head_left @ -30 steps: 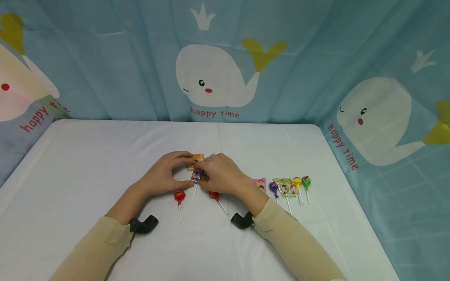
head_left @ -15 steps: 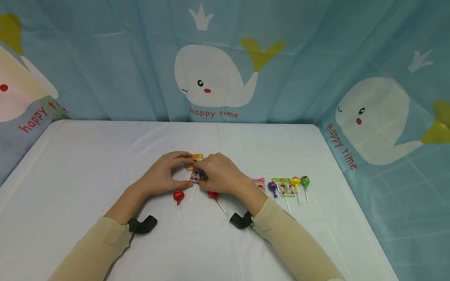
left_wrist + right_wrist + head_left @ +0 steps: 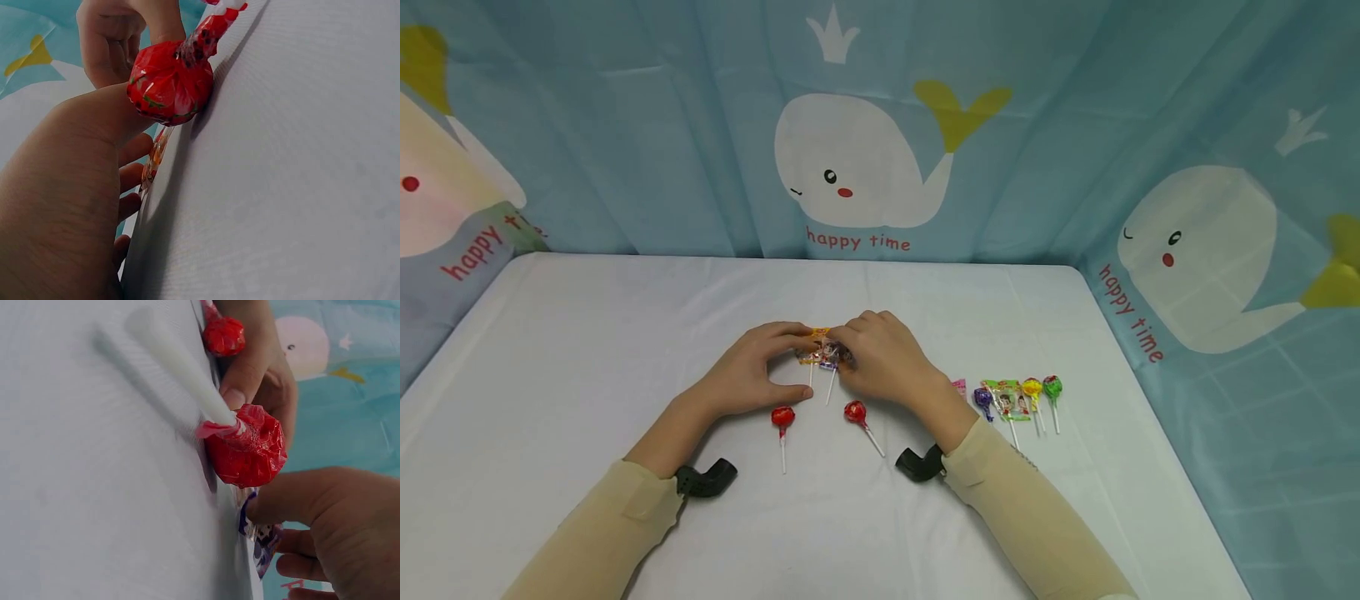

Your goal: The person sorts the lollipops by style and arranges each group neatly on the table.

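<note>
Right hand [image 3: 883, 360]: pinches purple pop [image 3: 830, 358], stick toward table's near edge.
Left hand [image 3: 752, 371]: pinches orange pop [image 3: 812, 355], touching alongside.

Both arms wear snug beige sleeves [image 3: 1022, 517] (a seam patch on each), black wrist mounts [image 3: 706, 481] beneath.

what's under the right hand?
Under the right hand a purple-wrapped lollipop shows, pinched at its wrapper, white stick pointing toward the person. Beside it the left hand holds an orange-wrapped lollipop. Anything beneath the palm is covered.
</note>
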`<state>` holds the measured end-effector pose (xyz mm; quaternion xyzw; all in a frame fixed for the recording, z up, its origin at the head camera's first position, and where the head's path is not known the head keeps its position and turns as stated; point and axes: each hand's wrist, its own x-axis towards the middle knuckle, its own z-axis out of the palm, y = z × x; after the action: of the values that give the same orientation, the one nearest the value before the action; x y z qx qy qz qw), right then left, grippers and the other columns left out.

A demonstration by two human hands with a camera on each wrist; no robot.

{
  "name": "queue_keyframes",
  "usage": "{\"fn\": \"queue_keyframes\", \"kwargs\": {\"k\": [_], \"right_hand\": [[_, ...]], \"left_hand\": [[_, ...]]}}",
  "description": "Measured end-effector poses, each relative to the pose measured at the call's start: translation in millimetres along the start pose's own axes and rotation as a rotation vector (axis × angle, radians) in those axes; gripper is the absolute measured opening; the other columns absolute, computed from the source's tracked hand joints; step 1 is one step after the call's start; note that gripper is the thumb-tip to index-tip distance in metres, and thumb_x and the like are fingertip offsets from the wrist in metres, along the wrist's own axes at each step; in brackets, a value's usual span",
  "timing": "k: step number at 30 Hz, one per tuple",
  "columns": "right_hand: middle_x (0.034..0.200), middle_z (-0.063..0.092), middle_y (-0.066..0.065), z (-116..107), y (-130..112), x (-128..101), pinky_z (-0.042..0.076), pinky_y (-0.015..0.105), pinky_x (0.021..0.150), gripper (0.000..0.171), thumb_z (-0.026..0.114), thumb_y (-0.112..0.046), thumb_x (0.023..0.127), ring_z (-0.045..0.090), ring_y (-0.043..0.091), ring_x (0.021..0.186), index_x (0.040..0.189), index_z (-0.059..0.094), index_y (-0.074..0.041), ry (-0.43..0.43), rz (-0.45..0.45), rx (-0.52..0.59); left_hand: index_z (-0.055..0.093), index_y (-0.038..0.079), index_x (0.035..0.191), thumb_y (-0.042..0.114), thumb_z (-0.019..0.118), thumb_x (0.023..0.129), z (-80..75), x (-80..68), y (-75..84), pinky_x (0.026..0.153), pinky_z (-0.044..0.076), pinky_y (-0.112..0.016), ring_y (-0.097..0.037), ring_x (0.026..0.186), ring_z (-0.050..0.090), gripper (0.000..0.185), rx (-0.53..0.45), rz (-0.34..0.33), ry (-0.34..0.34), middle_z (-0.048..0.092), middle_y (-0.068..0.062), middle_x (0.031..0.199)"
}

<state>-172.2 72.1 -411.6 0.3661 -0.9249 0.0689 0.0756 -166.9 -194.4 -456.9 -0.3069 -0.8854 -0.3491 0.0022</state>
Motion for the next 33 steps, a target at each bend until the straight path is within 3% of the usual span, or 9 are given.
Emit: {"fn": "queue_keyframes", "kwargs": {"k": [5, 11, 33], "right_hand": [[0.126, 0.077, -0.001, 3.9, 4.0, 1.4, 0.053, 0.039, 0.099, 0.04, 0.076, -0.024, 0.098, 0.066, 0.022, 0.115, 0.137, 0.074, -0.016, 0.027, 0.038, 0.002], [0.131, 0.077, -0.003, 9.1, 6.8, 2.6, 0.054, 0.042, 0.101, 0.041, 0.075, -0.023, 0.101, 0.067, 0.022, 0.118, 0.142, 0.072, -0.016, 0.008, 0.089, 0.08], [0.136, 0.074, -0.004, -1.0, 9.2, -1.3, 0.052, 0.043, 0.109, 0.044, 0.075, -0.019, 0.101, 0.067, 0.02, 0.125, 0.145, 0.07, -0.018, -0.003, 0.106, 0.277]], "left_hand": [[0.075, 0.022, 0.14, 0.04, 0.097, 0.082, -0.2, 0.2, 0.2, 0.123, 0.039, -0.059, -0.03, 0.147, 0.051, 0.065, 0.007, 0.0, -0.004, 0.06, -0.001, 0.155], [0.075, 0.023, 0.14, 0.04, 0.097, 0.081, 0.0, 0.1, 0.9, 0.123, 0.038, -0.06, -0.03, 0.148, 0.05, 0.065, 0.008, -0.016, -0.008, 0.06, -0.002, 0.155], [0.075, 0.023, 0.14, 0.043, 0.096, 0.082, 0.3, 1.5, -0.9, 0.122, 0.038, -0.06, -0.03, 0.148, 0.051, 0.064, -0.003, 0.017, -0.002, 0.06, 0.0, 0.155]]}}
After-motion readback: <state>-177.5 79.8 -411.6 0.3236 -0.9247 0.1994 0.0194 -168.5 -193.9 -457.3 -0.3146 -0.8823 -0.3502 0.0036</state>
